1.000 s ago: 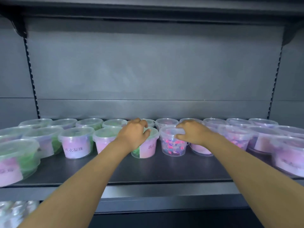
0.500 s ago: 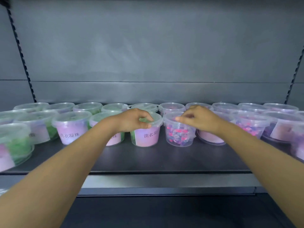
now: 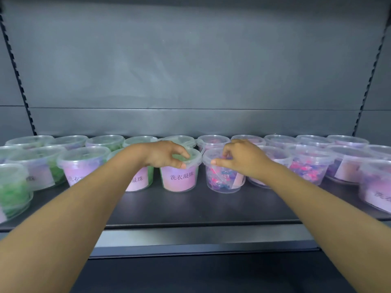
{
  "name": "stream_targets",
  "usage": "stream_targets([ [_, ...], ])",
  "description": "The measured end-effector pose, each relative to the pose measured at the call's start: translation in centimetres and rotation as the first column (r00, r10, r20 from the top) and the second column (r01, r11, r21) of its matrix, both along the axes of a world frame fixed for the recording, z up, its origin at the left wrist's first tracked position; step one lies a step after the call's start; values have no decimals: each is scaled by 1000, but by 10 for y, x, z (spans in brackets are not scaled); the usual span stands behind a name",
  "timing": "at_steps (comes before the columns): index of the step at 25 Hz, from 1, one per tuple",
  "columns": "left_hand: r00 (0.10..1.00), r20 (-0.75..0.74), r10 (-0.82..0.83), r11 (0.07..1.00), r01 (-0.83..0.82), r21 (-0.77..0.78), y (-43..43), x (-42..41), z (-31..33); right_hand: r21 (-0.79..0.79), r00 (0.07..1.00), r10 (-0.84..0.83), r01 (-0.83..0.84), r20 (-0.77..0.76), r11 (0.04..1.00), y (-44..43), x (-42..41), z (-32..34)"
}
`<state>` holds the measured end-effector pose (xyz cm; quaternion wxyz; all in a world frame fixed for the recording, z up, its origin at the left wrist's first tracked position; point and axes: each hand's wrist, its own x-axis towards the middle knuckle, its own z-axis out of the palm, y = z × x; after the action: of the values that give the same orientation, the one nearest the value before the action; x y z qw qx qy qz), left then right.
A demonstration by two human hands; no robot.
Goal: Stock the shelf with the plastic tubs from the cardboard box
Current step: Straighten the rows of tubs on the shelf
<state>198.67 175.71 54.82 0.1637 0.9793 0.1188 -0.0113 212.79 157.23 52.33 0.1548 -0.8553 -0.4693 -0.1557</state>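
Note:
Two rows of clear lidded plastic tubs stand on the dark shelf (image 3: pixel 190 210). My left hand (image 3: pixel 167 154) grips the lid rim of a pink-labelled tub with green contents (image 3: pixel 179 178) in the front row. Beside it, my right hand (image 3: pixel 243 158) pinches the lid rim of a tub holding pink and blue beads (image 3: pixel 222 180), whose label faces right. Both tubs stand upright on the shelf, close together. The cardboard box is out of view.
Green-filled tubs (image 3: pixel 82 163) line the left half and pink-filled tubs (image 3: pixel 309 166) the right half. Bare shelf surface runs along the front, ahead of the two tubs. The grey back panel (image 3: pixel 190 70) and slotted uprights (image 3: pixel 19 81) frame the bay.
The view has moved closer and lower. My left hand has shifted from covering the green tub's lid to its left rim; its label now faces front. My right hand has slid onto its tub's right rim.

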Motion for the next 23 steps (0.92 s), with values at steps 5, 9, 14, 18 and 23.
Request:
stream_targets([
  [5,995,100,30,999,-27,-36,-5,0,-7,-86,893,87,-139,-442,987,-25,5,26],
  [9,956,291,35,990,-72,119,-11,7,-32,55,940,71,-56,-334,997,-16,5,10],
  [14,977,215,9,1000,-7,-8,1,2,-25,-60,999,-25,27,26,998,4,-6,3],
  [18,984,178,-14,1000,18,-17,9,0,-22,-148,888,44,-125,-457,981,-25,5,28],
  [23,962,272,4,996,21,-89,7,-2,-29,-29,985,1,-6,-170,1000,-8,1,4],
])
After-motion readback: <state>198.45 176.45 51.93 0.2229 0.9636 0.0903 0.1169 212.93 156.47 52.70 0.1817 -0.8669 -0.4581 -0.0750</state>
